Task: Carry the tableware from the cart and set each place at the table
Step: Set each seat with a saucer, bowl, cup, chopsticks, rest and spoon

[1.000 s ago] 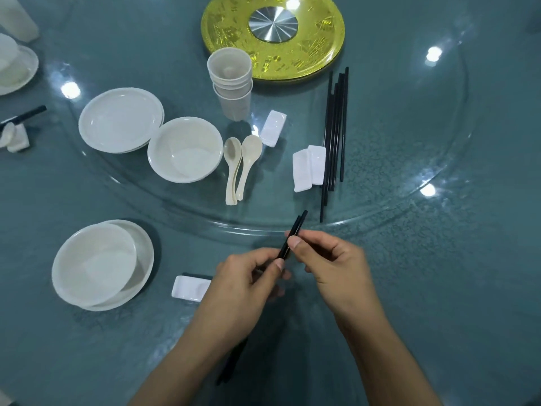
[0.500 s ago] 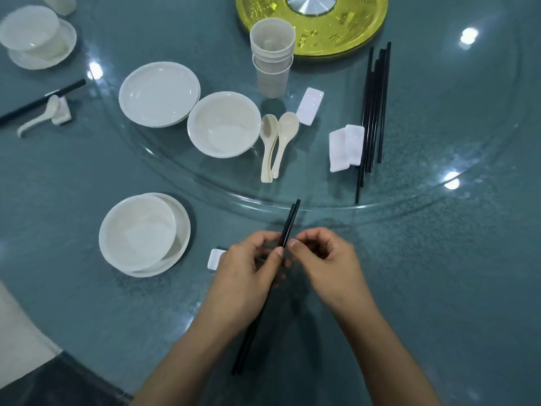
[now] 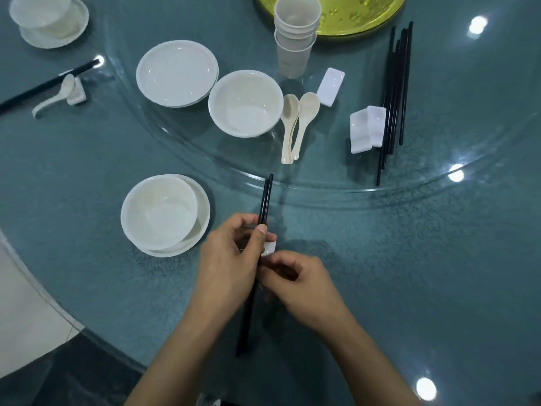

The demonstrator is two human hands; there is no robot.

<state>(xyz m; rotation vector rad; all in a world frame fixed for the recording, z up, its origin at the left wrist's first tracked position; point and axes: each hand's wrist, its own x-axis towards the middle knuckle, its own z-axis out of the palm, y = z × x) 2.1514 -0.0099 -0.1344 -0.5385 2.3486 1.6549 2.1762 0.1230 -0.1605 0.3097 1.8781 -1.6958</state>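
Two chopsticks point(image 3: 266, 197) now over one rest point(image 3: 268, 249), in pinch of left hand point(image 3: 228, 265); right hand point(image 3: 301, 285): hold unclear.

Three bowls point(image 3: 246, 104) are sitting on the surface point(image 3: 439, 259), two of them on plates point(image 3: 203, 212); a separate stack of plates is lying apart, its count unclear. About three cups point(image 3: 295, 33) are standing nested. Five rests point(image 3: 330, 86) are showing, and at least four spoons point(image 3: 304, 118). Two hands point(image 3: 228, 268) are meeting over one pair of chopsticks point(image 3: 265, 200); another pair is lying far left, and a tight bundle is lying right, uncountable.
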